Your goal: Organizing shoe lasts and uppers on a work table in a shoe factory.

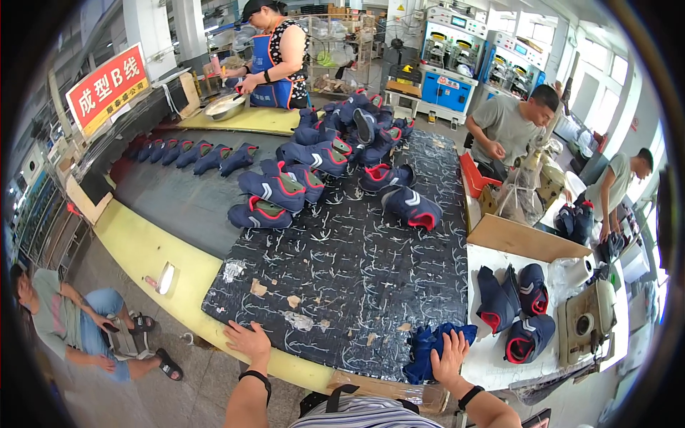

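Observation:
My left hand [248, 342] lies with its fingers spread at the near left edge of the black patterned table cover [357, 278], holding nothing. At the near right corner, my right hand [448, 357] rests open on a crumpled dark blue cloth [426, 349], fingers apart. Farther up the cover sits a heap of navy shoe uppers [321, 155] with red collar linings and pale stripes. The nearest of them are a stripe-sided upper [412, 207] on the right and another upper [261, 212] on the left, both beyond the reach of my fingers.
A row of uppers [193, 153] lines the grey conveyor belt [171, 207]. To the right, a white table [492, 357] carries several uppers [528, 338] and a sewing machine [585, 324]. One person [275, 57] works over a bowl [225, 107]; others stand right and sit left.

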Tool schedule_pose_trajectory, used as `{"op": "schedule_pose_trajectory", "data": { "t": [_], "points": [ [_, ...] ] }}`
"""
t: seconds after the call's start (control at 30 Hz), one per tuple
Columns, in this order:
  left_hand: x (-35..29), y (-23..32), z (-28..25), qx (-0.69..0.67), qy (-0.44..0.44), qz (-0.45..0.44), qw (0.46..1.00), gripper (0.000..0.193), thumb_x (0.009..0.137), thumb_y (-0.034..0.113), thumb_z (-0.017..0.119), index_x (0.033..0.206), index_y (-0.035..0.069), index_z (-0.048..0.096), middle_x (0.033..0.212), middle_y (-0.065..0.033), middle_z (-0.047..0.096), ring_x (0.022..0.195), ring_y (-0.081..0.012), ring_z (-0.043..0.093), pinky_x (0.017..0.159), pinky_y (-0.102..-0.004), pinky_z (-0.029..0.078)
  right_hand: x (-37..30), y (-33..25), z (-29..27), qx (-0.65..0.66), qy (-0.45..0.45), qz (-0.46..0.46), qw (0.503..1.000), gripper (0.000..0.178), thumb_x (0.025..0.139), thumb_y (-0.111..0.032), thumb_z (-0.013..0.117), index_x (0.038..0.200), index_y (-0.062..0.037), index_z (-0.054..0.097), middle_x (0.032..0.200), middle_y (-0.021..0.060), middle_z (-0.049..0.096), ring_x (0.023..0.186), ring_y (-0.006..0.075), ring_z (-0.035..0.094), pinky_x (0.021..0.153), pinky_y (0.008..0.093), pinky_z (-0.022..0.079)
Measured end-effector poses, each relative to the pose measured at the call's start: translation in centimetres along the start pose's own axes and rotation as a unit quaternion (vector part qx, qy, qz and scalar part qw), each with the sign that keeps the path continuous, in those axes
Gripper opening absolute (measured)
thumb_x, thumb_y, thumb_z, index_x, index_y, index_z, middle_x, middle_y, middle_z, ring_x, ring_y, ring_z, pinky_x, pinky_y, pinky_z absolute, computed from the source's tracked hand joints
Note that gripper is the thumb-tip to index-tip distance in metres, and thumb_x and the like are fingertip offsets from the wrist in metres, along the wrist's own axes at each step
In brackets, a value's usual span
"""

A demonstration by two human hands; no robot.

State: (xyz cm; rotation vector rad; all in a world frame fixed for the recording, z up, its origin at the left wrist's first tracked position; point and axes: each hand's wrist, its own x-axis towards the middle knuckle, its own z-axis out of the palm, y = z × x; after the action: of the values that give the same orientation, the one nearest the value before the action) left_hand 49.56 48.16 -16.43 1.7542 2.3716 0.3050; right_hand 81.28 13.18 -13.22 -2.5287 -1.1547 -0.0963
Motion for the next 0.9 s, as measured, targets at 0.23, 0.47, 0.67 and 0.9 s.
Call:
{"op": "schedule_pose_trajectory", "data": {
  "t": [0.23,0.47,0.67,0.9],
  "points": [
    [-0.1,-0.2,0.6,-0.012,0.008,0.017,1.0,0.071,0.088,0.038,0.043,0.139,-0.006,0.021,0.143,-0.0276,0.022,0.136,-0.0388,0.017,0.108,-0.0562,0.012,-0.2,0.5,0.0,0.009,-0.029,0.04,0.999,0.06,0.075,-0.034,0.059,0.124,-0.0013,0.045,0.131,0.0232,0.039,0.128,0.0422,0.025,0.105,0.0565,0.011],
    [0.3,-0.4,0.9,-0.006,0.033,0.023,0.999,0.069,0.089,0.037,0.043,0.138,-0.006,0.023,0.142,-0.0271,0.025,0.135,-0.039,0.019,0.107,-0.0567,0.014,0.8,-0.5,-0.5,-0.025,-0.033,-0.041,0.998,0.07,0.068,-0.038,0.066,0.123,0.0003,0.044,0.127,0.022,0.043,0.124,0.0406,0.032,0.103,0.059,0.014],
    [0.5,-0.2,1.3,-0.008,0.04,0.034,0.999,0.069,0.089,0.038,0.045,0.138,-0.006,0.024,0.142,-0.0273,0.026,0.135,-0.0383,0.02,0.106,-0.0564,0.015,5.7,-2.0,-2.2,0.017,-0.084,-0.171,0.982,0.053,0.07,-0.033,0.068,0.112,-0.0035,0.054,0.118,0.0194,0.048,0.118,0.0363,0.039,0.097,0.0548,0.025],
    [0.5,-1.1,2.0,0.014,0.057,0.042,0.997,0.069,0.089,0.036,0.046,0.138,-0.006,0.022,0.142,-0.028,0.024,0.135,-0.0393,0.019,0.105,-0.0578,0.015,23.0,-9.8,-0.4,-0.079,-0.024,-0.297,0.951,0.061,0.072,-0.021,0.066,0.126,-0.0056,0.044,0.131,0.0194,0.04,0.125,0.0369,0.033,0.099,0.0545,0.025]
  ]
}}
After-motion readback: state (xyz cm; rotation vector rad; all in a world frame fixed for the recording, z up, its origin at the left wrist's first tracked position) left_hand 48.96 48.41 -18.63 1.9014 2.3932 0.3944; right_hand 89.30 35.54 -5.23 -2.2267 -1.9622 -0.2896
